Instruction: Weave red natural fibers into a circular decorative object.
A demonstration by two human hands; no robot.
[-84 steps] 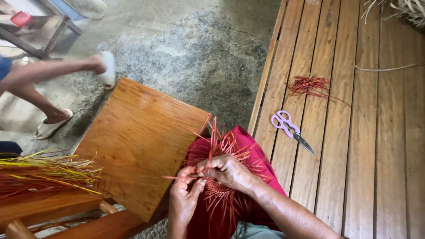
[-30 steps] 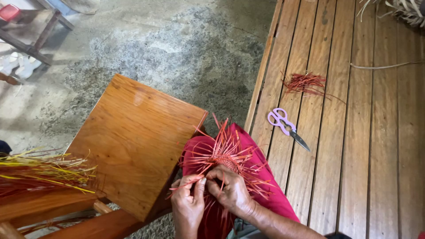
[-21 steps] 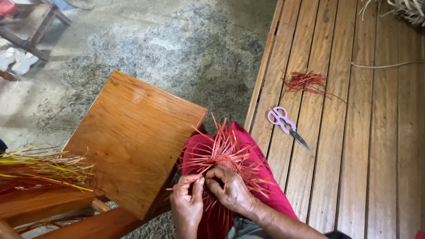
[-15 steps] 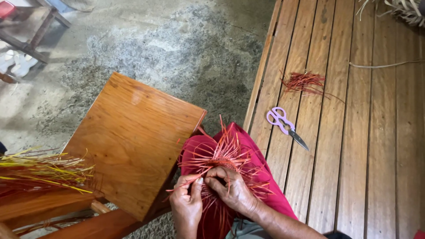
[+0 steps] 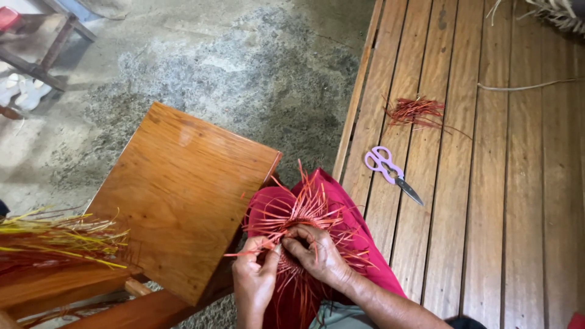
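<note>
- The left hand (image 5: pixel 253 281) pinches a thin red strand between thumb and forefinger, at the left edge of a small round woven piece of red fibre strips (image 5: pixel 298 222) with loose ends fanning outward.
- The right hand (image 5: pixel 317 256) lies over the near side of that woven piece, fingers curled together onto the strips; exactly which strand they clamp is hard to tell, since the fibres hide the fingertips.
- The woven piece rests on the person's lap, on magenta-red cloth (image 5: pixel 365 256), between a polished brown wooden stool top (image 5: pixel 183 195) and a slatted wooden bench (image 5: pixel 487 201).
- On the bench, well apart from the hands, lie scissors with lilac plastic handles (image 5: pixel 390 170) and, beyond them, a small heap of cut red fibre scraps (image 5: pixel 417 111).
- At the left edge a bundle of yellow and red strips (image 5: pixel 55 240) lies on a wooden rail.
</note>
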